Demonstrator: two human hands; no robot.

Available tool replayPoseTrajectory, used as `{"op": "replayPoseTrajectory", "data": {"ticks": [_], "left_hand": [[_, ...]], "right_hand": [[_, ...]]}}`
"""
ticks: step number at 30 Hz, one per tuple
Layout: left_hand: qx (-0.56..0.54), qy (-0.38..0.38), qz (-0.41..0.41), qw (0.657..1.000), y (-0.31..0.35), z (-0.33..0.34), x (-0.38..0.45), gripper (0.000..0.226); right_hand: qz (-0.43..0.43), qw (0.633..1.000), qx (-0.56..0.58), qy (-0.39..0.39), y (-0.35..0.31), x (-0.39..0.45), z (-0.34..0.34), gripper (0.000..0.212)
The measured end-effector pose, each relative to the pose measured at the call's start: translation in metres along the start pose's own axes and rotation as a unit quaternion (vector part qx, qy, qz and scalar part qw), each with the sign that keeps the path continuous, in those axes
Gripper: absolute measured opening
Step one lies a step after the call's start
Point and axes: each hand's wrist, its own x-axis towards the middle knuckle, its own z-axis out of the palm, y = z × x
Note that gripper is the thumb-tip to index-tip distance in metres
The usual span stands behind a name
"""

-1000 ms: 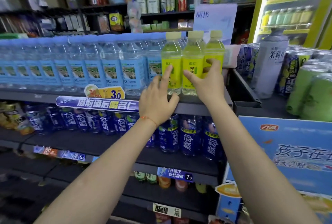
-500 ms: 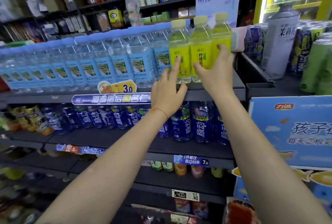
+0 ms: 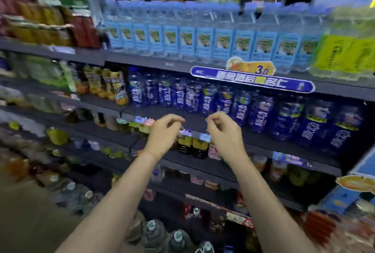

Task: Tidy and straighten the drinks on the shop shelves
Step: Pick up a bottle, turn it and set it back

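Shop shelving of dark grey metal (image 3: 154,64) fills the view, stacked in tiers and blurred by motion. On the upper tier stands a long row of clear water bottles with pale blue labels and blue caps (image 3: 205,35), upright and shoulder to shoulder. At the far right end of that row sit yellow-green drink bottles with yellow labels (image 3: 345,49), too smeared to count. A blue banner strip with white characters (image 3: 251,80) hangs on the shelf edge below the water, with a yellow price tag reading 3.0 (image 3: 257,68) just above it.

One tier down, dark blue bottles with white lettering (image 3: 261,110) stand in a row, and to their left are orange-and-yellow drink pouches (image 3: 113,86).

Two bare forearms reach up from the near edge. The left hand (image 3: 164,133) and the right hand (image 3: 225,131) hover side by side in front of the blue-bottle tier, apart from each other and touching nothing. Both have fingers loosely curled downward, holding nothing. A thin red string circles the left wrist (image 3: 148,153).

Near the floor, large clear water jugs with pale caps (image 3: 154,230) stand below the arms.
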Motion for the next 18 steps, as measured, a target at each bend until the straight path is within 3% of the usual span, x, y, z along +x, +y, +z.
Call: {"op": "replayPoseTrajectory", "data": {"ticks": [6,9,13,18], "left_hand": [[-0.075,0.099,-0.106,0.987,-0.099,-0.174,-0.045,0.025],[-0.107,0.144,-0.166,0.970,-0.137,-0.243,-0.067,0.024],[-0.116,0.175,-0.204,0.956,-0.174,-0.306,-0.077,0.023],[-0.150,0.205,-0.237,0.938,-0.223,-0.367,-0.061,0.023]], "right_hand": [[0.048,0.993,0.018,-0.108,-0.021,-0.046,0.173,0.028],[0.062,0.986,0.013,-0.154,-0.029,-0.061,0.240,0.027],[0.085,0.975,0.020,-0.203,-0.041,-0.067,0.319,0.015],[0.106,0.959,0.039,-0.261,-0.060,-0.051,0.426,0.016]]}}
